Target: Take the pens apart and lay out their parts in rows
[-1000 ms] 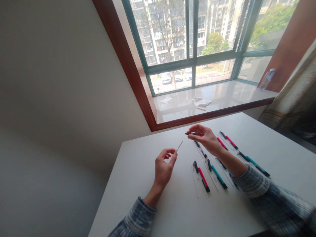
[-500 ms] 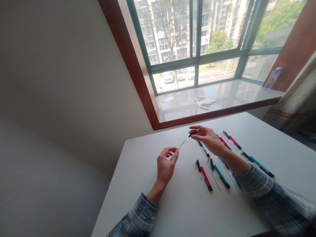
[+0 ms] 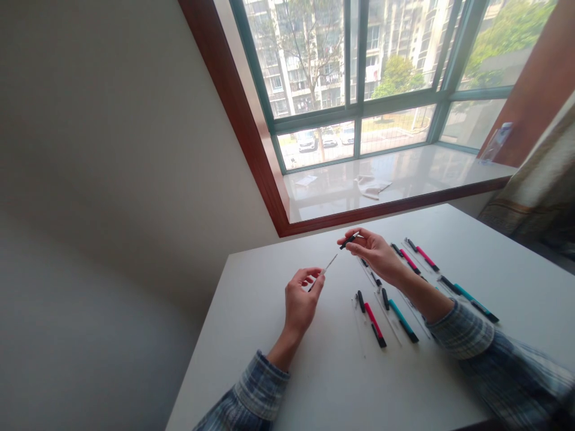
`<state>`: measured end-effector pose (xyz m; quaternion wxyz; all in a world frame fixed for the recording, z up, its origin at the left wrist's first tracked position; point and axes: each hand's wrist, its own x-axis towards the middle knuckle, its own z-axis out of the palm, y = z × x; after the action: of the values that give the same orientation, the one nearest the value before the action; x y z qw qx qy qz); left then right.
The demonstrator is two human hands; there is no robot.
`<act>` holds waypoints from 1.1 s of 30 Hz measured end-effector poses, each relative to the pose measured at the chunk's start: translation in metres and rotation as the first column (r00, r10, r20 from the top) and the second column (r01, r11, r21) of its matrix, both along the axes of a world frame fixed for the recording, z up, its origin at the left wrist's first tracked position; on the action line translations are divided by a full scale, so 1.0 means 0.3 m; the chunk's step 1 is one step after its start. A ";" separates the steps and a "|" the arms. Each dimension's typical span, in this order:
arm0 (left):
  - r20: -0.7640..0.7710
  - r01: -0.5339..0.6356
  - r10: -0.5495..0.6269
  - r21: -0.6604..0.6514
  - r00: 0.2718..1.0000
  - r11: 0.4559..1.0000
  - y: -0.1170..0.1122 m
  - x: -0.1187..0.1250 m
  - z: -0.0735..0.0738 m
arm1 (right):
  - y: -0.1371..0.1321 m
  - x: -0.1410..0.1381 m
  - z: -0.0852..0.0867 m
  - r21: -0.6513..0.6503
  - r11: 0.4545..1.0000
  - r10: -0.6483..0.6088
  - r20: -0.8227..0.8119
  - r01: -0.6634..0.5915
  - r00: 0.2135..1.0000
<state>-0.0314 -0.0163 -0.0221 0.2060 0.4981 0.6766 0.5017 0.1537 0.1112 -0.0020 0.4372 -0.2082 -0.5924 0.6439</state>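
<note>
My left hand (image 3: 302,296) is closed around a pen barrel, mostly hidden by the fingers, with a thin pen refill (image 3: 331,263) sticking out of its top toward the upper right. Between the thumb and fingers of my right hand (image 3: 372,251) is a black pen grip section (image 3: 349,240) with a light tip. It hangs just above the refill's end, apart from it. Under and beside my right arm lie pen parts: a red pen barrel (image 3: 372,320), a teal pen barrel (image 3: 401,318), black grip pieces (image 3: 360,301) and thin refills (image 3: 392,326).
The parts lie on a white table (image 3: 251,335). More pens in pieces, pink (image 3: 426,258) and teal (image 3: 469,294), are at the right. Behind the table is a window sill (image 3: 323,200) with a cloth (image 3: 374,185) and a clear bottle (image 3: 496,143).
My right hand has shifted slightly left with the black grip section, closer over the refill's end. My left hand has hardly moved.
</note>
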 end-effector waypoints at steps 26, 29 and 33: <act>-0.053 0.027 -0.026 0.018 0.998 0.999 -0.006 0.004 0.017 | -0.010 -0.018 -0.032 0.076 0.985 0.145 0.110 -0.153 0.983; -0.090 0.044 -0.040 0.043 0.995 0.998 -0.010 0.009 0.024 | -0.023 -0.025 -0.032 0.055 0.980 0.182 0.124 -0.190 0.975; -0.120 0.059 -0.053 0.048 0.991 0.997 -0.013 0.016 0.032 | -0.036 -0.033 -0.034 0.055 0.971 0.223 0.132 -0.232 0.966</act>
<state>-0.0266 -0.0202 -0.0125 0.1666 0.5509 0.6603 0.4825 0.1437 0.1003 -0.0123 0.3297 -0.1632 -0.6605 0.6545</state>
